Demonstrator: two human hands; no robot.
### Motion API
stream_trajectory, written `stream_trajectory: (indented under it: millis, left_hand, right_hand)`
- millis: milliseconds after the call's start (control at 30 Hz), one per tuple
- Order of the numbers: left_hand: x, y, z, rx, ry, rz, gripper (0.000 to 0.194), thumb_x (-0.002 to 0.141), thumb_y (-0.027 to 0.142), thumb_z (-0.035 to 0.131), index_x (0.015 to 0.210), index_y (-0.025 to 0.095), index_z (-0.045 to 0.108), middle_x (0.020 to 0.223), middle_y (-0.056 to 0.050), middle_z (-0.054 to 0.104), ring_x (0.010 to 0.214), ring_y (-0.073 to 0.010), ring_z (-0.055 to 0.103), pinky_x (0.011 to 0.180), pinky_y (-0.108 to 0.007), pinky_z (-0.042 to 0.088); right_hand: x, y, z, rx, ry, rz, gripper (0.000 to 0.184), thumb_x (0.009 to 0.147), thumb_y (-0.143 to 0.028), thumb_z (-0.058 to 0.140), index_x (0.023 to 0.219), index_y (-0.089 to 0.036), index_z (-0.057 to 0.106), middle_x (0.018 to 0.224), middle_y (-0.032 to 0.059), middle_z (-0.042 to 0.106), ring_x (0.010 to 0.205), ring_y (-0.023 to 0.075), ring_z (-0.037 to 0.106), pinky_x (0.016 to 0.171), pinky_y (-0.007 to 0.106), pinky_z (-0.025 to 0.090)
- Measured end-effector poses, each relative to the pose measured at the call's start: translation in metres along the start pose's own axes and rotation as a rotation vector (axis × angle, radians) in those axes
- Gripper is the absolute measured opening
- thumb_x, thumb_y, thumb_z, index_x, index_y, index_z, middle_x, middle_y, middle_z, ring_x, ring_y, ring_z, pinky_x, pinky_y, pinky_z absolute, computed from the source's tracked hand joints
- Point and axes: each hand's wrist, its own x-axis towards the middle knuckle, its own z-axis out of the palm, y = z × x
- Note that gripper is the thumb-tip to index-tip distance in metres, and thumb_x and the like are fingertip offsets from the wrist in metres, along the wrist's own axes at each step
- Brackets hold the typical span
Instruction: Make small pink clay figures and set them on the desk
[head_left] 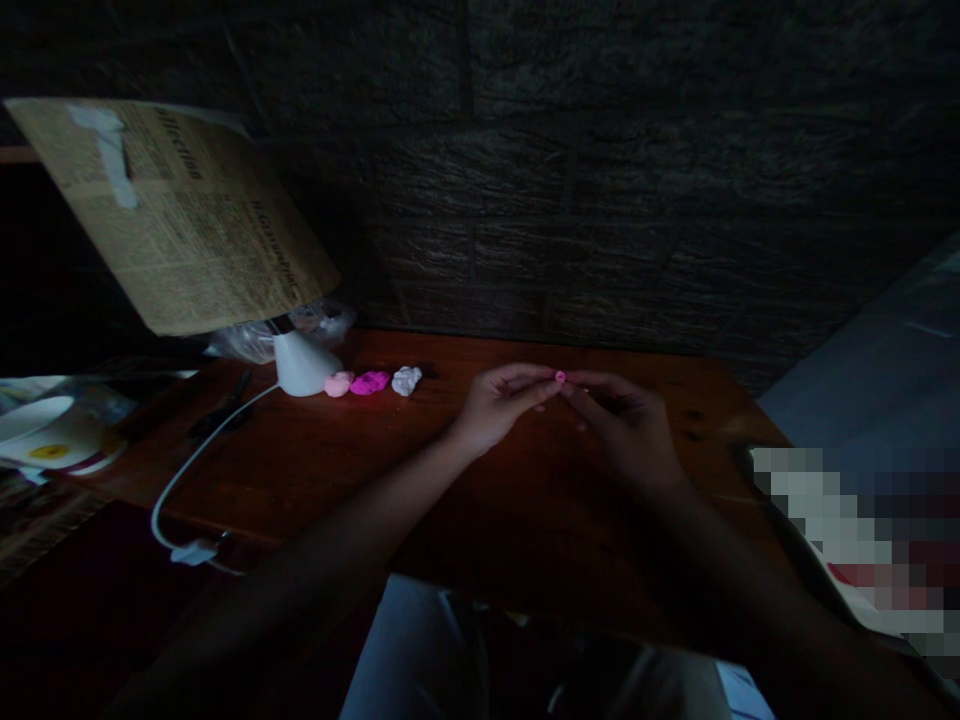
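Observation:
Between the fingertips of both hands is a small pink clay piece point(560, 377), roundish with a darker spot at its centre. My left hand point(499, 405) pinches it from the left with thumb and forefinger. From the other side, my right hand point(626, 420) closes its thumb and fingertips on the same piece. Both hands are held over the wooden table. Left of them, a white clay lump point(406, 380), a bright pink clay lump point(370, 383) and a pale pink clay lump point(339, 383) lie in a row.
A lamp with a newspaper-print shade point(202, 220) and white base point(304, 365) stands on the table point(315, 480). Its white cable point(176, 475) hangs over the front edge. A white cup point(52, 435) and dark scissors point(221, 410) are at left. A dark brick wall point(600, 200) rises behind.

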Motion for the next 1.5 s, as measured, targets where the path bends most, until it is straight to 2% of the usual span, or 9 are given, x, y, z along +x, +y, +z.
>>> stream_trajectory:
  millis: [233,567,767,1100,1500]
  left_hand:
    - [0.0003,-0.0006,-0.0005,0.012,0.001,-0.007,0.030,0.072,0.038,0.086,0.095,0.021,0.079,0.103,-0.007,0.080,0.091,-0.0187,0.073,0.075,-0.031,0.057]
    - [0.0008,-0.0005,0.0000,0.004,0.015,-0.004,0.032,0.070,0.040,0.087,0.094,0.020,0.079,0.102,-0.007,0.081,0.089,-0.0186,0.074,0.071,-0.028,0.058]
    - [0.0016,-0.0025,-0.0014,0.003,-0.014,-0.006,0.032,0.074,0.040,0.084,0.098,0.020,0.078,0.106,-0.009,0.079,0.096,-0.0209,0.074,0.073,-0.031,0.058]
    - [0.0005,0.0003,-0.0009,-0.013,-0.024,-0.037,0.029,0.071,0.035,0.087,0.096,0.020,0.080,0.103,-0.008,0.080,0.098,-0.0218,0.074,0.078,-0.032,0.057]
    - [0.0012,-0.0001,0.0000,-0.120,0.004,-0.122,0.034,0.062,0.035,0.092,0.089,0.018,0.081,0.095,-0.007,0.080,0.089,-0.0178,0.071,0.076,-0.029,0.054]
  right_hand:
    - [0.0000,0.0002,-0.0006,-0.005,-0.008,-0.023,0.018,0.080,-0.041,0.081,0.090,-0.027,0.082,0.079,0.0015,0.075,0.054,0.0109,0.058,0.051,0.027,0.053]
    - [-0.0004,0.0006,-0.0009,-0.010,-0.010,-0.016,0.023,0.079,-0.047,0.081,0.090,-0.027,0.082,0.085,0.0028,0.077,0.055,0.0120,0.058,0.051,0.028,0.054]
    - [-0.0004,-0.0007,-0.0005,0.000,-0.015,-0.011,0.023,0.079,-0.047,0.081,0.089,-0.027,0.082,0.074,0.0008,0.074,0.053,0.0120,0.058,0.051,0.028,0.053]
    - [-0.0009,-0.0025,-0.0012,-0.003,-0.041,-0.014,0.022,0.079,-0.047,0.081,0.087,-0.026,0.082,0.079,0.0020,0.074,0.055,0.0122,0.059,0.051,0.028,0.054]
    - [-0.0028,0.0001,0.0001,-0.029,-0.034,-0.057,0.022,0.080,-0.045,0.080,0.085,-0.024,0.080,0.089,0.0037,0.077,0.057,0.0112,0.061,0.048,0.024,0.054]
